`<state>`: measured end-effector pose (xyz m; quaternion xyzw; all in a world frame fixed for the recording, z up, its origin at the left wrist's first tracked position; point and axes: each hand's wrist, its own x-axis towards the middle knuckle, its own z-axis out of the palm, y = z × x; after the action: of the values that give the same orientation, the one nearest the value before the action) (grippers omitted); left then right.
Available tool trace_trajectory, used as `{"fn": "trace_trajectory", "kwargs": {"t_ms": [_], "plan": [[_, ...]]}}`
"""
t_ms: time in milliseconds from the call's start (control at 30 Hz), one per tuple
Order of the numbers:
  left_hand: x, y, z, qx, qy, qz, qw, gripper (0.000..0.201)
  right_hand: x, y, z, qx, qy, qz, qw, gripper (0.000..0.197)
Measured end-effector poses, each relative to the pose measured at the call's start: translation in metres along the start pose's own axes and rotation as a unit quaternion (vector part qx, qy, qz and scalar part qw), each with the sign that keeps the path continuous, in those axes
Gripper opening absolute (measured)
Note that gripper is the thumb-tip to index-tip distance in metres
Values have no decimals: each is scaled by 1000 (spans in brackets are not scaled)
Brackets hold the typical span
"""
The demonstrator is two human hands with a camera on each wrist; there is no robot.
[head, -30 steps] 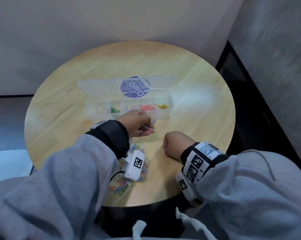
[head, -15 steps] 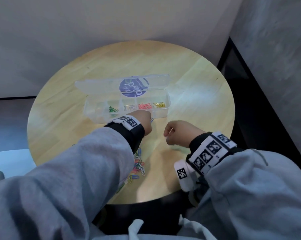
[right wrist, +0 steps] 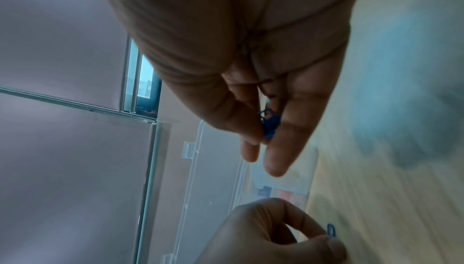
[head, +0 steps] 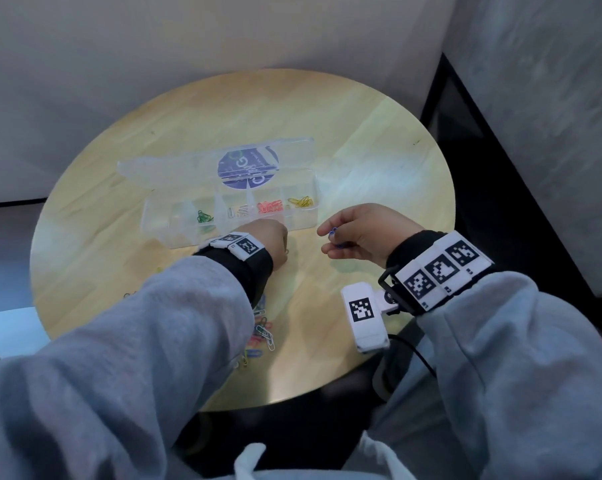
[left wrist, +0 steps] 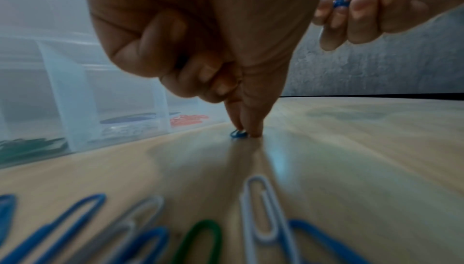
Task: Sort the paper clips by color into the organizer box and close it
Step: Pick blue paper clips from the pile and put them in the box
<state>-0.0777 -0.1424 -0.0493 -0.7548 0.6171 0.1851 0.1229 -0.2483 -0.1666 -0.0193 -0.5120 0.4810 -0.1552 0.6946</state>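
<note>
On the far left of the table stands the clear box, lid folded back. Its compartments hold, left to right, green clips, pale clips, red clips and yellow clips; I see no blue ones in it. Just near of the box, the left hand is curled, its thumb and forefinger tips pinching a blue clip against the wood. To do this pick well, I would tip the clip up on one end rather than scrape at it flat, since thin wire slides on smooth wood. Nearer still, by the left sleeve, lies the loose pile of unsorted clips. To the right, the right hand hangs above the table, fingers curled round a small bunch of blue clips. Once the clip is up, adding it to that bunch and emptying all into one free compartment would save trips. The bunch is loosely caught, so keep that hand low over the table.
</note>
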Motion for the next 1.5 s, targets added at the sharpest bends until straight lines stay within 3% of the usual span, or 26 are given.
{"fn": "trace_trajectory", "kwargs": {"t_ms": [133, 267, 467, 633, 700, 867, 1067, 1133, 1300, 1500], "plan": [[0, -5, 1, -24, 20, -9, 999, 14, 1, 1, 2, 9, 0, -2, 1000, 25], [3, -3, -1, -20, -17, -28, 999, 24, 1, -1, 5, 61, -7, 1, 998, 23], [-1, -4, -1, -41, -35, -55, 997, 22, 0, -2, 7, 84, -5, 3, 996, 15], [-11, -9, -3, -130, -32, -59, 989, 6, 3, -2, 7, 59, 1, 17, 998, 11], [-14, -11, -5, -189, -38, -56, 980, 20, 4, -2, 9, 55, 6, 23, 998, 10], [-21, -23, -14, -375, -56, -50, 924, 28, 3, -2, 14, 46, -7, 42, 998, 13], [-32, -46, -24, -578, -48, -91, 810, 28, 7, -1, 22, 5, 2, 43, 999, 10], [-38, -61, -26, -587, -53, -107, 801, 31, 7, 4, 26, -41, 0, 40, 998, 8], [-55, -109, -17, -562, -51, -125, 816, 22, 8, 14, 46, -245, 7, 48, 968, 6], [-71, -142, 12, -417, -33, -67, 906, 11, 11, 10, 88, -461, -8, 9, 887, 4]]}}
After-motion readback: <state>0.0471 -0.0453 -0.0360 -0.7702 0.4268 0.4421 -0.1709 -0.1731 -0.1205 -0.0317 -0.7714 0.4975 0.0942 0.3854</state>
